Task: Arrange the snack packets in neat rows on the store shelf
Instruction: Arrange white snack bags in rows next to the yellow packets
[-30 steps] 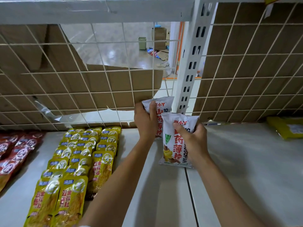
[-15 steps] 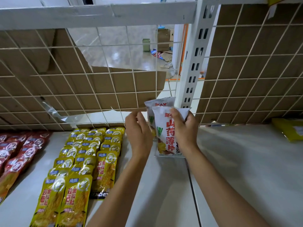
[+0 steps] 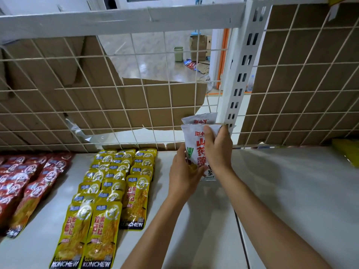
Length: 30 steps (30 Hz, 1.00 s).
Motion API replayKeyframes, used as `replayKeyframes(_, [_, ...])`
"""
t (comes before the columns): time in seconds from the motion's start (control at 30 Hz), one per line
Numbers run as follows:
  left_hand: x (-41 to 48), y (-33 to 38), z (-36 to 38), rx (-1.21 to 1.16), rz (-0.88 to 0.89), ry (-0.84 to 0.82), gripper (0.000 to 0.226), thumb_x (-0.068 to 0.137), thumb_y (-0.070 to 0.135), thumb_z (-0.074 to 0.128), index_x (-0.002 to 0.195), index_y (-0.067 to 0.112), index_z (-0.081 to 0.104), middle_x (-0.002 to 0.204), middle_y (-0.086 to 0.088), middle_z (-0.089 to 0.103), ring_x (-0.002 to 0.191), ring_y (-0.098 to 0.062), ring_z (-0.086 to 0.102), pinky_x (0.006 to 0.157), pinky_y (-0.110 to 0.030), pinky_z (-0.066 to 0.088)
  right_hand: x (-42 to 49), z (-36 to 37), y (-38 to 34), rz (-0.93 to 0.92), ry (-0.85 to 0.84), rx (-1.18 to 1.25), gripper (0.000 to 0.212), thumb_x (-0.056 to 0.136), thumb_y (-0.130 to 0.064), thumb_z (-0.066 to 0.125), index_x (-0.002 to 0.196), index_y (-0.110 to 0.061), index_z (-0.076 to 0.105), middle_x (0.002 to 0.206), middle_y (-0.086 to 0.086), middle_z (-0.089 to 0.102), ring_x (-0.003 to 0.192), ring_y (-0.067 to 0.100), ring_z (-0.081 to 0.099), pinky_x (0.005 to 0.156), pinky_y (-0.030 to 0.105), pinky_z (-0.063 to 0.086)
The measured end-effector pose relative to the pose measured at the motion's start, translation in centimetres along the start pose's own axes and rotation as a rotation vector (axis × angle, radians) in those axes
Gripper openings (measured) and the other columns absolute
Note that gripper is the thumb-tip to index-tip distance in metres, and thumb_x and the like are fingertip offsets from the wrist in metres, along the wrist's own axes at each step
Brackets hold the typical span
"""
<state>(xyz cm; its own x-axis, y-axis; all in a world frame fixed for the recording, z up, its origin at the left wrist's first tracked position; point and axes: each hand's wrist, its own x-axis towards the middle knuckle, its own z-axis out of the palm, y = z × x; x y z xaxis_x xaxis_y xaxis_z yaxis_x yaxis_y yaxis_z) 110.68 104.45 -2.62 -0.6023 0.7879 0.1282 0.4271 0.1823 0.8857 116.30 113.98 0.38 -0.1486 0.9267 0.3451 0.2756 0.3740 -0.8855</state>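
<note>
Two white snack packets with red lettering stand upright at the back of the white shelf (image 3: 291, 191), against the wire mesh. The front white packet (image 3: 194, 140) overlaps the rear white packet (image 3: 202, 119), whose top shows above it. My right hand (image 3: 218, 150) grips the front packet from its right side, fingers curled over its face. My left hand (image 3: 183, 171) holds the same packet at its lower left edge.
Yellow snack packets (image 3: 108, 191) lie in neat rows to the left, with red packets (image 3: 29, 177) beyond them. A white slotted upright (image 3: 240, 74) rises just behind the white packets. Another yellow packet (image 3: 347, 152) lies at the far right. Cardboard (image 3: 155, 105) backs the mesh.
The front packet has moved back and upright against the rear one. My left hand has dropped from beside the packets to the front packet's lower left edge.
</note>
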Motion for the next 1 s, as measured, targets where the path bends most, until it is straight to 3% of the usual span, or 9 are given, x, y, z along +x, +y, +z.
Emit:
replayKeyframes(0.1, [0.0,0.0,0.3,0.037,-0.017,0.007,0.063,0.071,0.030,0.078,0.124,0.025,0.046,0.111,0.003,0.064,0.099,-0.017,0.061,0.081,-0.039,0.053,-0.3,-0.7,0.3,-0.011,0.048,-0.068,0.035,0.093,-0.043,0.048,0.107,-0.012,0.048,0.105,0.008,0.060,0.093,0.023,0.059,0.073,0.037,0.053])
replayKeyframes(0.23, [-0.1,0.0,0.2,0.046,-0.049,-0.008,0.067,0.069,0.038,0.076,0.126,0.023,0.046,0.111,0.002,0.064,0.099,-0.017,0.062,0.081,-0.042,0.053,-1.2,-2.4,0.7,-0.010,0.053,-0.149,0.029,0.095,-0.034,0.048,0.110,-0.011,0.055,0.107,0.007,0.061,0.097,0.022,0.057,0.077,0.035,0.049])
replayKeyframes(0.3, [-0.4,0.1,0.0,0.091,-0.025,0.059,0.071,0.071,0.044,0.072,0.130,0.017,0.044,0.120,-0.005,0.058,0.109,-0.021,0.055,0.089,-0.041,0.049,-1.9,-3.9,1.2,-0.038,0.089,-0.196,0.024,0.096,-0.029,0.048,0.107,-0.011,0.059,0.106,0.007,0.063,0.099,0.024,0.057,0.081,0.034,0.047])
replayKeyframes(0.37, [-1.2,0.9,-0.4,0.165,0.016,0.177,0.067,0.079,0.036,0.070,0.133,0.008,0.043,0.129,-0.014,0.049,0.120,-0.026,0.044,0.097,-0.033,0.039,-2.9,-5.7,1.8,-0.066,0.113,-0.284,0.022,0.095,-0.023,0.049,0.107,-0.010,0.062,0.105,0.009,0.064,0.101,0.026,0.056,0.081,0.024,0.039])
replayKeyframes(0.43, [-2.1,2.3,-0.8,0.223,0.099,0.292,0.055,0.083,0.024,0.069,0.130,0.005,0.047,0.128,-0.017,0.049,0.119,-0.027,0.041,0.092,-0.025,0.033,-4.1,-7.8,2.3,-0.082,0.139,-0.365,0.023,0.095,-0.020,0.049,0.110,-0.008,0.063,0.107,0.010,0.065,0.104,0.027,0.053,0.082,0.021,0.033])
replayKeyframes(0.57, [-3.1,4.0,0.2,0.405,0.450,0.358,0.032,0.079,0.010,0.067,0.111,0.005,0.062,0.110,-0.015,0.060,0.102,-0.031,0.048,0.088,-0.030,0.035,-6.1,-11.9,3.8,-0.081,0.185,-0.475,0.032,0.090,-0.023,0.047,0.110,-0.004,0.064,0.111,0.012,0.065,0.105,0.030,0.055,0.089,0.026,0.037])
replayKeyframes(0.7, [-4.0,6.1,4.0,0.479,0.657,0.203,0.024,0.078,0.005,0.067,0.101,0.008,0.066,0.102,-0.011,0.063,0.099,-0.031,0.051,0.085,-0.041,0.045,-6.8,-16.0,5.7,-0.001,0.223,-0.539,0.032,0.086,-0.021,0.052,0.107,-0.002,0.066,0.112,0.015,0.065,0.107,0.034,0.055,0.092,0.033,0.040])
replayKeyframes(0.87, [-4.6,8.8,11.8,0.508,0.712,-0.014,0.026,0.077,0.010,0.067,0.102,0.012,0.066,0.105,-0.008,0.062,0.100,-0.029,0.049,0.083,-0.038,0.042,-6.6,-22.7,9.0,0.088,0.251,-0.602,0.028,0.083,-0.010,0.065,0.110,-0.003,0.065,0.114,0.017,0.062,0.112,0.036,0.052,0.094,0.042,0.043])
replayKeyframes(1.0, [-5.8,12.2,19.3,0.482,0.732,-0.184,0.027,0.076,0.009,0.070,0.103,0.013,0.066,0.104,-0.007,0.063,0.098,-0.032,0.055,0.079,-0.041,0.049,-5.9,-30.0,11.9,0.141,0.291,-0.666,0.028,0.080,-0.013,0.064,0.106,-0.001,0.065,0.105,0.019,0.065,0.107,0.037,0.056,0.093,0.043,0.041])
